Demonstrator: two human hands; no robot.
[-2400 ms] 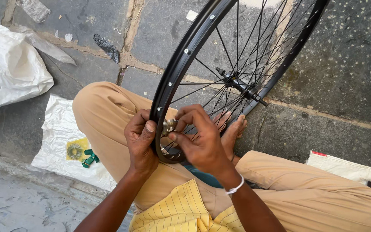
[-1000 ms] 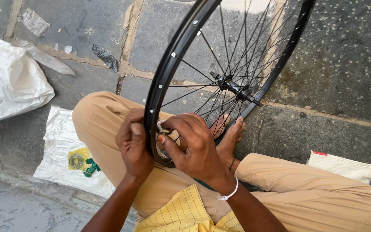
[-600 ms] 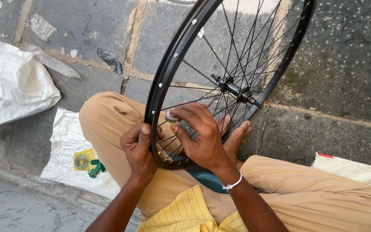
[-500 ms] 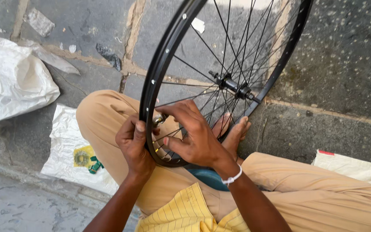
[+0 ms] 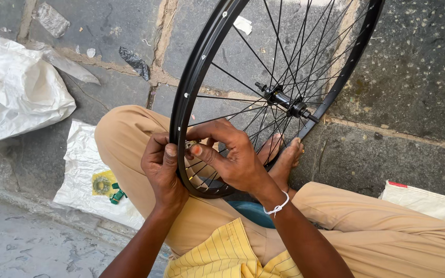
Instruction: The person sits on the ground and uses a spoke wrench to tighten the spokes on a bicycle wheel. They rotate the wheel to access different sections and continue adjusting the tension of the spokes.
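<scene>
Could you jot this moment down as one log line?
left hand: gripping rim | right hand: pinching small metal part at rim | wheel: upright on lap | hub: untouched

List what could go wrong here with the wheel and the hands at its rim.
1. The right hand reaches in between the thin spokes; if the bicycle wheel turns, fingers could get pinched.
2. The wheel rests tilted on the lap, steadied only by the left hand on the rim, so it could slip or tip.
3. The small metal piece pinched at the rim could drop onto the littered stone floor.
</scene>
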